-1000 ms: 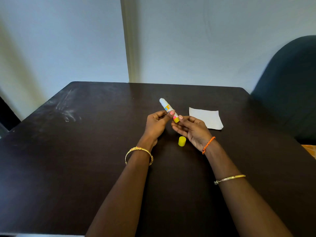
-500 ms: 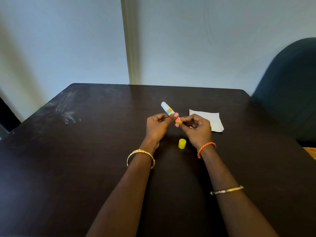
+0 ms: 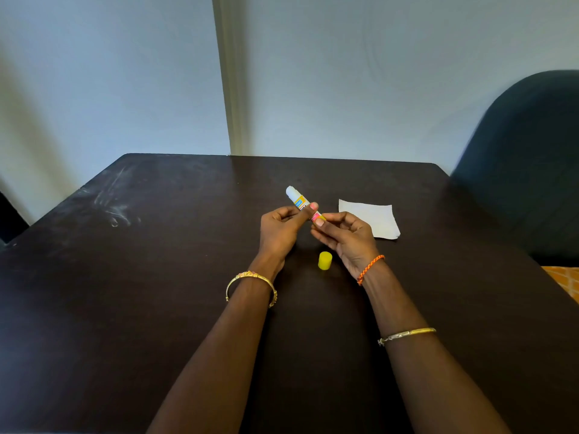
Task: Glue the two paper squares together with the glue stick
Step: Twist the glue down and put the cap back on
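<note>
The glue stick (image 3: 300, 202) is held up off the dark tabletop (image 3: 156, 277) between both hands, near the middle of the surface. Its long axis runs on a slant: the white glue end points up, away from the person and to the left, while the yellow base end points down toward the person and to the right. The left hand (image 3: 280, 230) grips the barrel around its middle, thumb laid along the printed label and the other fingers curled behind it. The right hand (image 3: 346, 236) pinches the yellow base end between thumb and fingertips (only a sliver of that end shows past the nails), palm turned partly upward.

The yellow cap (image 3: 325, 260) is off and stands on the tabletop below the hands, just beside the right wrist and apart from the stick. The white paper squares (image 3: 372, 218) lie flat on the tabletop to the right of the right hand, near it but not touched; they sit stacked, so I cannot tell how many sheets there are.

A dark chair back (image 3: 526, 170) rises at the tabletop's right edge.
</note>
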